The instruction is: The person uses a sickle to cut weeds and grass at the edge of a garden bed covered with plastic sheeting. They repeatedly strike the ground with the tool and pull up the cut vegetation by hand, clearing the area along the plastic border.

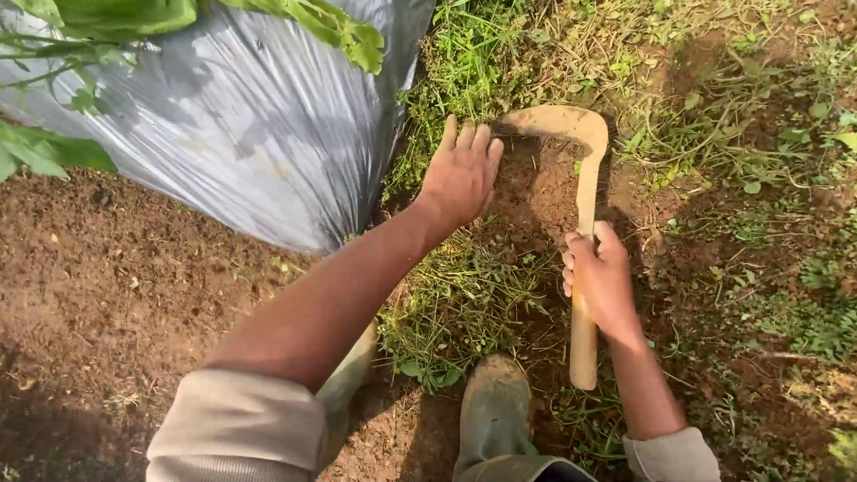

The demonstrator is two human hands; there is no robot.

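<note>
Head view, landmark: we take the sickle (585, 170) as our landmark; its curved, soil-coated blade hooks over a scraped patch of bare soil (536, 192) in the weedy ground.
Right hand: our right hand (603, 277) is clenched around the wooden handle of the sickle, about midway along it, with the handle's end sticking out below the fist.
Left hand: our left hand (460, 174) lies flat and released just left of the blade, fingers spread on the soil, grasping nothing.
Weeds: a loose clump of weeds (460, 308) lies below the blade, between the sickle handle and our boot (493, 406).
Sheet: a grey plastic sheet (259, 134) covers the ground well to the left of the sickle, with green leaves (125, 18) hanging over it.
Risk: we judge the fingertips sit close to the blade tip, so a pull towards us could catch them; the boot also stands in the line of the handle.
Containers: we see none in this view.
</note>
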